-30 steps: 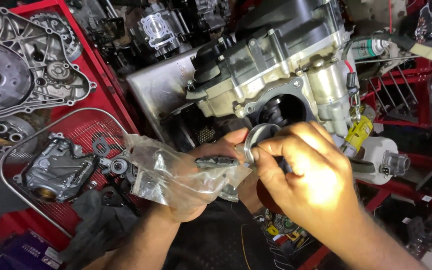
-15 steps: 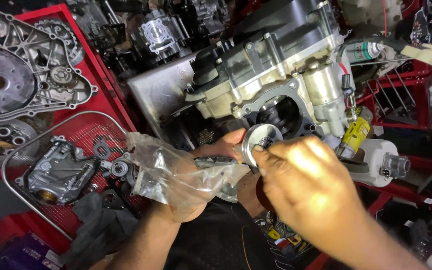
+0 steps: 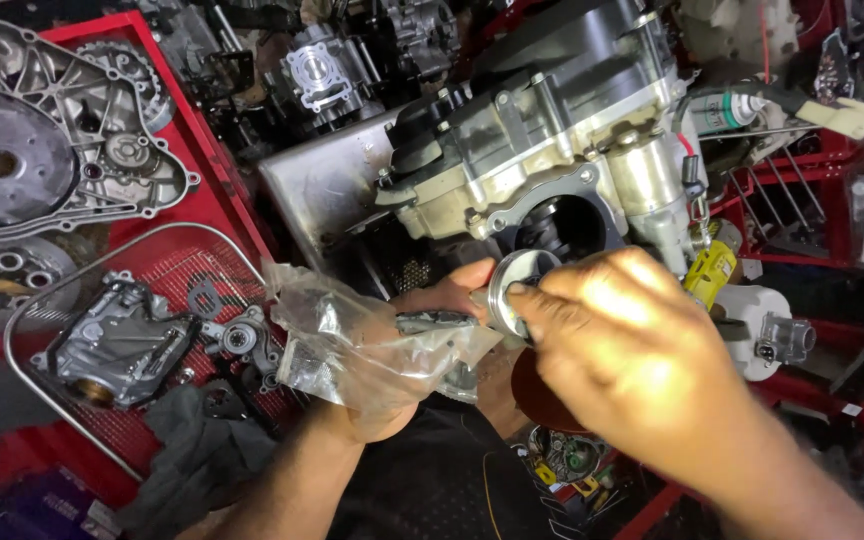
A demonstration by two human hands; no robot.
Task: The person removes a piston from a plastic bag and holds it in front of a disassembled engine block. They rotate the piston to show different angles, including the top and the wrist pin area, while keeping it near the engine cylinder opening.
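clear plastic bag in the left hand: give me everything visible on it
The clear crumpled plastic bag is thin, glossy film, wrinkled and partly bunched, with glare on its folds. It lies across the left hand, which grips it from beneath, thumb up near the round silver metal piston. Small dark metal parts show through the film; which parts they are cannot be told. Its loose end hangs towards the red mesh tray. The right hand does not clearly touch it.

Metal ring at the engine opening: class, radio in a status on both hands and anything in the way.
Left hand grips clear plastic bag. Right hand pinches metal ring before engine opening. Nothing between them.
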